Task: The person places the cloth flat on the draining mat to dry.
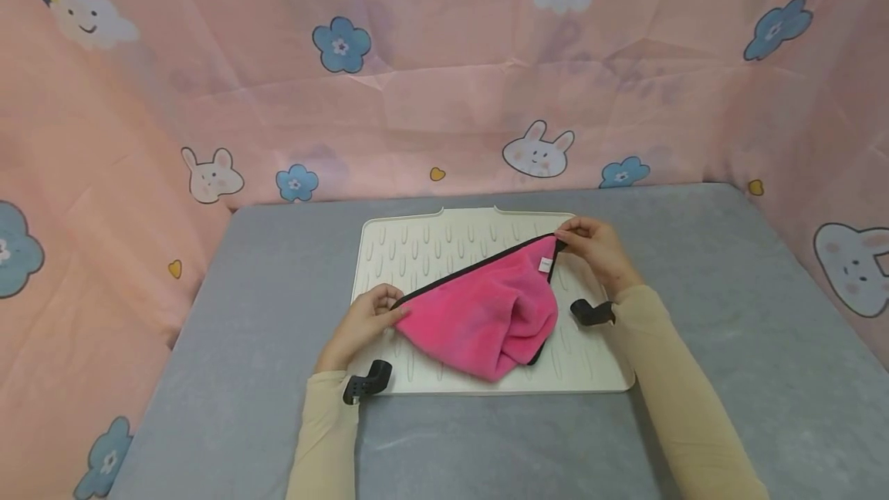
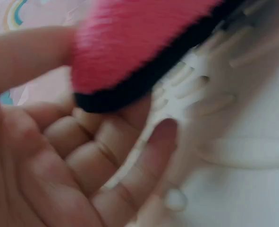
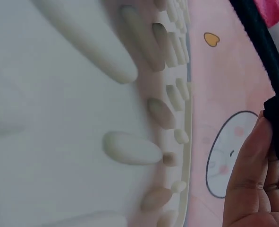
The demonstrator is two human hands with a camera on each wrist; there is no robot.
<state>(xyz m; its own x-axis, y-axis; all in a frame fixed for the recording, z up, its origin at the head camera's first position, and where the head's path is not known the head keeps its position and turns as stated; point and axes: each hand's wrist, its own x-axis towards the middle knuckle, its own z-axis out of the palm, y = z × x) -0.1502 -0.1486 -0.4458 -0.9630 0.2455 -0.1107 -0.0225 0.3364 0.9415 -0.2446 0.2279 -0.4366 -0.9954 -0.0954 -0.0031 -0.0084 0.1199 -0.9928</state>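
A fuzzy pink cloth point(image 1: 479, 307) with black edging and a small white tag point(image 1: 545, 264) is stretched between two hands over a cream ridged mat point(image 1: 396, 253). My left hand point(image 1: 363, 324) pinches its left corner between thumb and fingers; the left wrist view shows that pink corner point(image 2: 125, 47) up close. At the upper right, my right hand point(image 1: 596, 251) pinches the other corner, where the black edging point(image 3: 262, 47) appears in the right wrist view. The black-edged top runs taut and slanted from hand to hand, while the lower part hangs bunched in folds.
The mat lies on a grey cloth-covered table point(image 1: 278, 268). A pink curtain point(image 1: 444, 99) printed with rabbits, flowers and clouds surrounds the back and sides. Black wrist-worn mounts point(image 1: 368, 382) sit at both sleeves.
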